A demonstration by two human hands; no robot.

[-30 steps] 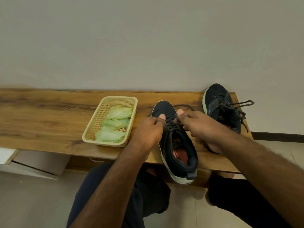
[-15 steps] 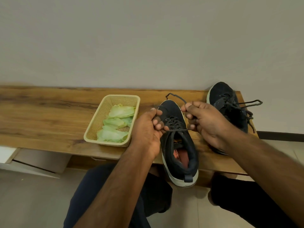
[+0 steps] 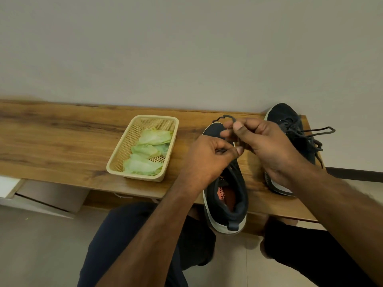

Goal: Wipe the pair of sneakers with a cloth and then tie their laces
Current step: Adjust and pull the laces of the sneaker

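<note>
A person sits at a long wooden bench (image 3: 62,137) set against a plain pale wall, seen from above over both forearms. A dark navy knit sneaker with a white sole (image 3: 228,195) lies on the bench in front of them, heel toward the viewer and hanging over the near edge. Both hands work above its tongue. The left hand (image 3: 209,158) has its fingers curled, pinching part of the dark lace (image 3: 224,118). The right hand (image 3: 267,146) pinches the same lace between thumb and forefinger, lifting a wavy loop above the toe. A second matching navy sneaker (image 3: 290,125) lies just beyond the right hand at the bench's far right end, its laces already looped in a bow. Left of the hands sits a beige woven plastic basket (image 3: 124,150) holding crumpled pale green cloths (image 3: 149,152).
</note>
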